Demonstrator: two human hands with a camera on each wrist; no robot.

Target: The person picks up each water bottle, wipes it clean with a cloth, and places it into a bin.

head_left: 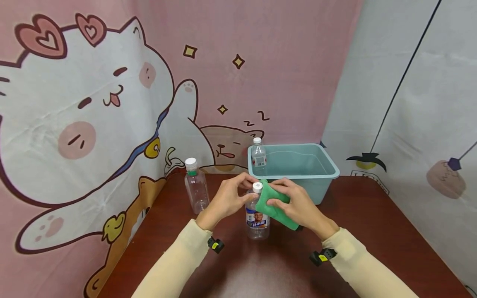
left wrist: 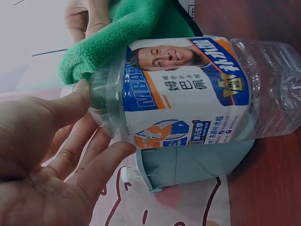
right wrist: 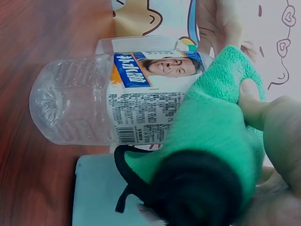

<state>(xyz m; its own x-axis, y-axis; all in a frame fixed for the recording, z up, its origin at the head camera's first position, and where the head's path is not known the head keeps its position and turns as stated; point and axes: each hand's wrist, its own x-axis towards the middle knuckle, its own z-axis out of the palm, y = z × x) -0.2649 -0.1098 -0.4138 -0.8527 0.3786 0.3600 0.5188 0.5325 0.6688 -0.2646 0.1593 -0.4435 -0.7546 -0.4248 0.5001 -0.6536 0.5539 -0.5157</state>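
blue-labelled bottle (head_left: pixel 257 218) upright between left fingers (left wrist: pixel 106 165) and green cloth (head_left: pixel 273 205)

In right wrist view, green cloth (head_left: pixel 281 216) hides labelled bottle (head_left: pixel 257 221) neck and cap; label (right wrist: pixel 146 110) small print unreadable there; bottle base runs off left wrist view's right edge; left hand (head_left: pixel 229 198) cropped there too; tub (head_left: pixel 320 188) hides inner bottle's (head_left: pixel 258 155) foot; dark round patch (right wrist: pixel 195 188) on cloth blurred, can't identify.
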